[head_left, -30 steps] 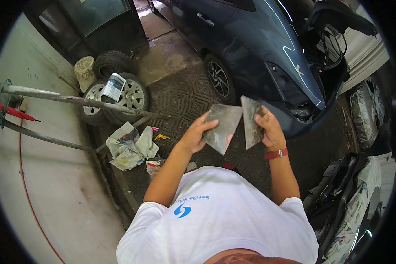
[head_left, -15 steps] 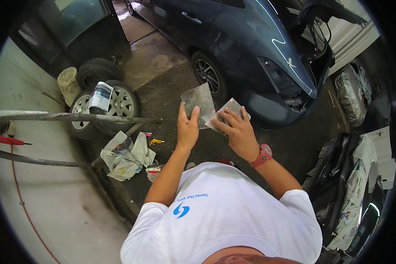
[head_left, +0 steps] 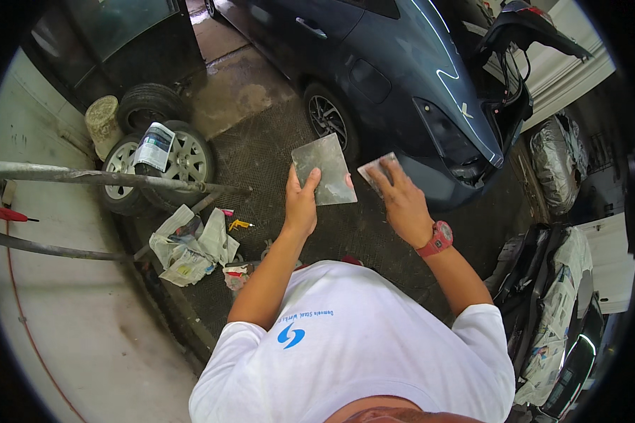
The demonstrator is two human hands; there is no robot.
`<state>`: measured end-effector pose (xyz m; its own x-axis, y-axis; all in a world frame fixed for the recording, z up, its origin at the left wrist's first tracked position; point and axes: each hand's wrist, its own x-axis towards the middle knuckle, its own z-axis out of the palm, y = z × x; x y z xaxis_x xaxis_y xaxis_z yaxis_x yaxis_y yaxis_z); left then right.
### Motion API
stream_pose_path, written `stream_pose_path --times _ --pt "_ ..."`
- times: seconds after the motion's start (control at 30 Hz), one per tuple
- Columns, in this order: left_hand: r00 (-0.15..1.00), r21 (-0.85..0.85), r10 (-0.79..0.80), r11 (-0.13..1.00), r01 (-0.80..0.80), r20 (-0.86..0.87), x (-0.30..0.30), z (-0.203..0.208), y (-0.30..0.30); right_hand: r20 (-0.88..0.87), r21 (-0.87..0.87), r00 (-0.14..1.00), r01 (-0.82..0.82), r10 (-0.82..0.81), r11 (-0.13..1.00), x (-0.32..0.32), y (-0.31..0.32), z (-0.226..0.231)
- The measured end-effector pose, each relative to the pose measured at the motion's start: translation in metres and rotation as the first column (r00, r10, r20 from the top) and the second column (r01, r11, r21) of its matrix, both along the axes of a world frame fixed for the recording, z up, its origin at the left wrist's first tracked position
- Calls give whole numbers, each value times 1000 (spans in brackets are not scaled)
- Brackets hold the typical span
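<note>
My left hand [head_left: 301, 203] grips a square, smudged grey plate [head_left: 330, 166] by its left side, thumb on top. A small pink dab [head_left: 349, 181] shows at the plate's right edge. To the right, my right hand [head_left: 406, 208] holds a smaller flat spreader [head_left: 371, 170], its fingers laid over the upper face and its thumb hidden. A gap separates spreader and plate. Both are held out in front of my body, above the floor.
A dark blue car [head_left: 381, 77] stands ahead, its rear wheel [head_left: 326, 120] beyond the plate. At left are loose wheels [head_left: 187, 155], metal pipes [head_left: 85, 175], crumpled newspaper [head_left: 190, 247] and a yellow air gun [head_left: 240, 224]. Paper-covered parts [head_left: 557, 310] lie at right.
My right hand has moved right with the spreader, away from the plate it overlapped before. The pink dab has come into view. My left hand holds the plate in nearly the same place.
</note>
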<state>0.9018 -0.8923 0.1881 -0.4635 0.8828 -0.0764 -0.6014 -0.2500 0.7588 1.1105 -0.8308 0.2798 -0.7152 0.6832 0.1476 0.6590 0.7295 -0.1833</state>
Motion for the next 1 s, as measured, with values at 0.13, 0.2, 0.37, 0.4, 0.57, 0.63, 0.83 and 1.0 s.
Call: stream_pose_path --times 0.13,0.2,0.37,0.4,0.57,0.63,0.83,1.0 --pt "972 -1 84 996 -86 -218 -1 9 3 74 202 988 -147 135 968 -10 -18 8" --pt "984 -3 80 997 -81 -158 -2 11 1 128 180 985 -140 118 974 -4 -12 0" --pt "926 -90 -96 994 67 -366 5 2 -9 22 175 998 -68 65 982 -11 -12 5" --pt "864 -111 -56 994 1 -500 8 3 -6 22 154 994 -110 108 982 -11 -21 3" --pt "974 -60 190 978 -199 -125 -7 2 -10 148 116 964 -238 221 964 -8 -38 18" --pt "978 -25 208 978 -207 31 -17 1 -9 62 99 954 -298 293 949 -13 -44 32" --pt "989 34 -35 999 30 146 1 18 -10 -145 -200 982 -146 118 969 -20 -40 2" --pt "943 -8 -270 961 277 195 1 16 -25 -362 -368 925 -31 -113 929 -8 -20 -9"
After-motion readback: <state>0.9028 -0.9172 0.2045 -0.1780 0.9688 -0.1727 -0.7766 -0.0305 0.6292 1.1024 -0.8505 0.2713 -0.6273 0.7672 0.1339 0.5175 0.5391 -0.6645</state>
